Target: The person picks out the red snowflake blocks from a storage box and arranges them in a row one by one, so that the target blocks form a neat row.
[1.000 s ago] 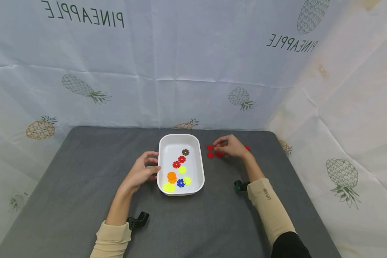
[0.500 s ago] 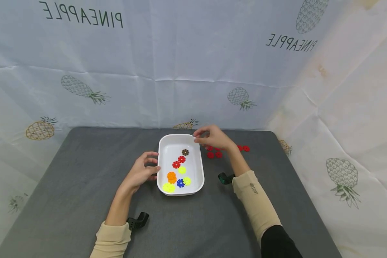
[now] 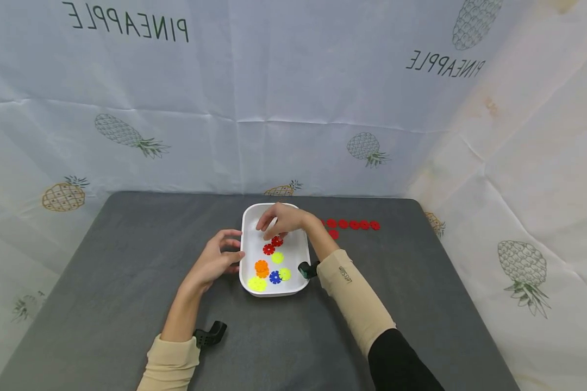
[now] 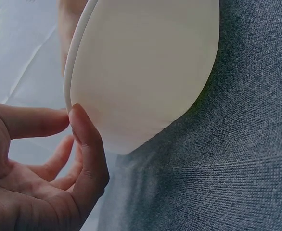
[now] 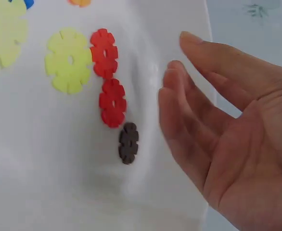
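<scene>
In the head view, a white tray [image 3: 249,217] holds flower-shaped notched discs. Among them are a red disc [image 3: 269,249], a blue disc [image 3: 275,277], an orange disc [image 3: 261,266] and a yellow disc [image 3: 257,284]. My left hand [image 3: 217,259] holds the tray's left rim with thumb and finger, closer up in the left wrist view [image 4: 40,178]. Over the tray's far half hovers my right hand [image 3: 286,218], with loosely bent fingers and nothing between them. The right wrist view shows a dark brown disc [image 5: 128,143] below it, apart from the fingers.
To the right of the tray, several red discs [image 3: 354,224] lie in a row on the grey cloth [image 3: 396,304], with another red disc [image 3: 333,234] nearer. A white pineapple-print curtain [image 3: 293,81] hangs behind the table.
My right hand has moved left from the red discs, across the tray's right rim, to above the tray's inside. My left hand and the tray have stayed in place.
</scene>
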Available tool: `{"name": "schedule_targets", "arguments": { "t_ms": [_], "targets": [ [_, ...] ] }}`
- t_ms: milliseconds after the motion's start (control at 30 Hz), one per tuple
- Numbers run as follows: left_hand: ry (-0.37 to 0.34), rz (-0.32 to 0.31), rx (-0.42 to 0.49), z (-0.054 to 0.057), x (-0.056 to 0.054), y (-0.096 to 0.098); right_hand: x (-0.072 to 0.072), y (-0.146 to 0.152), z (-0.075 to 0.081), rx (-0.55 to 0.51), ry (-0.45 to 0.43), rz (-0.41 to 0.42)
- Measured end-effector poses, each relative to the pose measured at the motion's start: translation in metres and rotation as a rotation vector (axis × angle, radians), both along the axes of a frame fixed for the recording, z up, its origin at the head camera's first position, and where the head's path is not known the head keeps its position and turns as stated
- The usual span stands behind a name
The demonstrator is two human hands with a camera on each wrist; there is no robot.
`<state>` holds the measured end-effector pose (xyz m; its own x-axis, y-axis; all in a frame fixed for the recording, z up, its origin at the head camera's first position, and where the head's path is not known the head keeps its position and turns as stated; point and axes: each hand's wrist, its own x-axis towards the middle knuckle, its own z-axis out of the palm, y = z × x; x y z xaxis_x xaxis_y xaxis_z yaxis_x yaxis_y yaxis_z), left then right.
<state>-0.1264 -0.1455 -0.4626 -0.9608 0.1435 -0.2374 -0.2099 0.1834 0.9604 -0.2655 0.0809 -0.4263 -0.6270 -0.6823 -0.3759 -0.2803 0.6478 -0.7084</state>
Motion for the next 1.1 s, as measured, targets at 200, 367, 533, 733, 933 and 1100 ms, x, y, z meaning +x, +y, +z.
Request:
{"name": "schedule_targets", "arguments": {
  "t_ms": [200, 367, 533, 733, 933, 1100],
  "targets": [
    [0.01, 0.002, -0.013, 0.001, 0.001, 0.0, -0.004, -0.009, -0.012, 0.117, -0.079, 0.005],
    [0.007, 0.006, -0.018, 0.002, 0.001, 0.001, -0.004, -0.01, -0.019, 0.142, -0.101, -0.003],
    [0.007, 0.004, -0.009, 0.002, 0.001, 0.001, -0.004, -0.014, -0.026, 0.104, -0.033, -0.004],
    [0.01, 0.004, -0.002, 0.002, 0.002, 0.001, -0.004, -0.019, -0.033, 0.069, 0.008, -0.08],
    [0.009, 0.005, -0.01, 0.002, 0.002, 0.001, -0.003, -0.018, -0.033, 0.035, 0.006, -0.09],
    [0.008, 0.005, -0.016, 0.002, 0.002, 0.001, -0.002, -0.019, -0.037, 0.006, 0.042, -0.1]
  ]
}}
